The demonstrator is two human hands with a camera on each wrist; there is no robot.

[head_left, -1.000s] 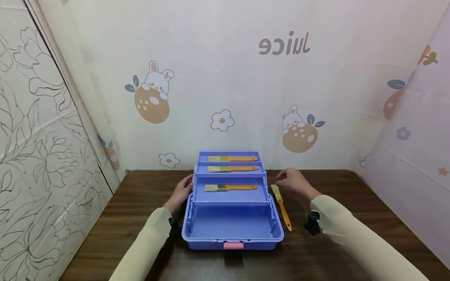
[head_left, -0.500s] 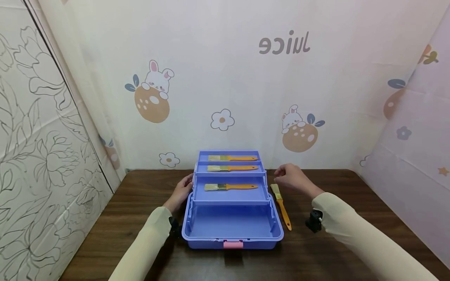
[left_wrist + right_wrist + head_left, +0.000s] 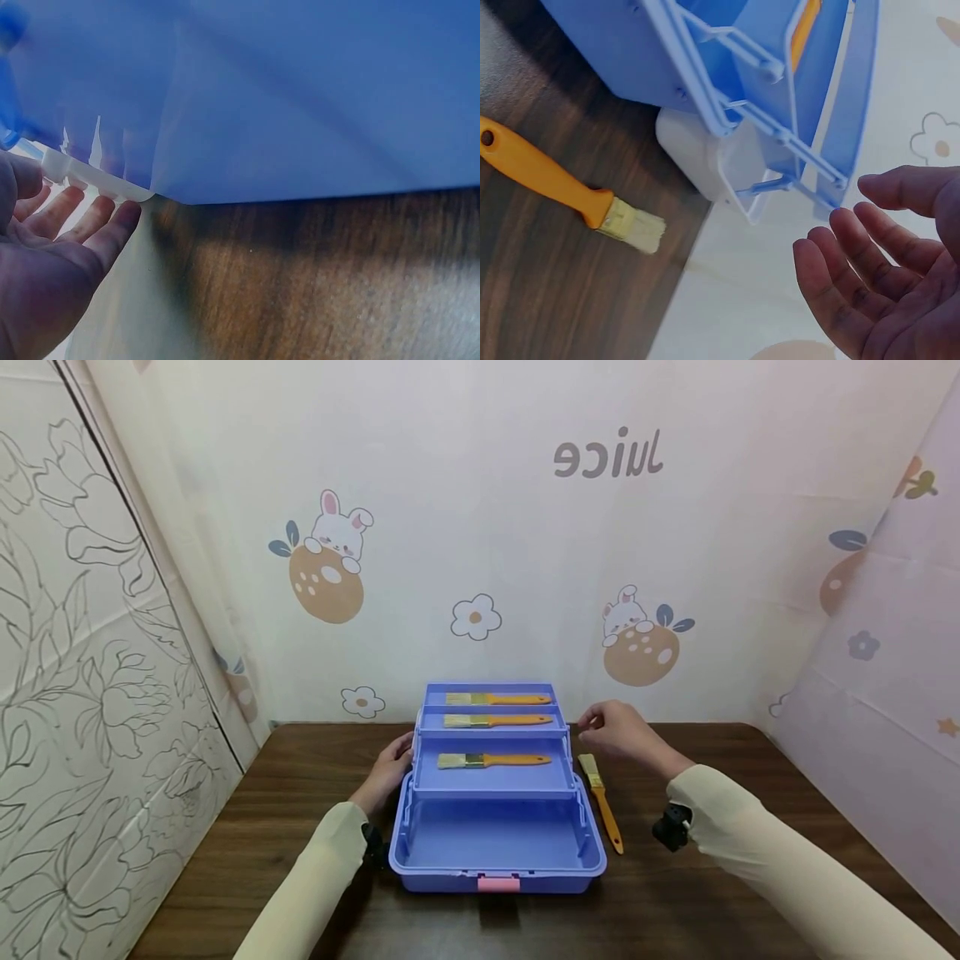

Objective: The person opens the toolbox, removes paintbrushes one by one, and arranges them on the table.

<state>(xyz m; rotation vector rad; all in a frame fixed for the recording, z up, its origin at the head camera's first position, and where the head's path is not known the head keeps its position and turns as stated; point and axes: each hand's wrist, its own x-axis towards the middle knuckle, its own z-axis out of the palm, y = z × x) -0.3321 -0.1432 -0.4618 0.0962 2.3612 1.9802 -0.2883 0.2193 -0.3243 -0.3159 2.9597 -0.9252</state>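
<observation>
A blue toolbox [image 3: 435, 883] stands unfolded on the table, its stepped trays raised above the bottom compartment. Paintbrushes with orange handles lie flat in the trays: a top one [image 3: 517, 699], a middle one [image 3: 517, 721] and a lower one [image 3: 517, 760]. Another paintbrush [image 3: 555, 180] rests on the table to the right of the box. My left hand [image 3: 390, 770] is at the box's left side, fingertips at its white lid [image 3: 112, 182]. Beside the upper trays, my right hand [image 3: 618, 731] is raised with loosely bent fingers, holding nothing, near the hinge arms [image 3: 780, 135].
The dark wooden table [image 3: 300, 777] ends at a pale wall curtain [image 3: 480, 543] printed with rabbits, just behind the box. A pink latch [image 3: 498, 884] sits at the box's front. Side curtains hang left and right.
My right hand has moved slightly up and left, from above the loose paintbrush's bristles toward the upper trays. My left hand, the box and the paintbrushes stay put.
</observation>
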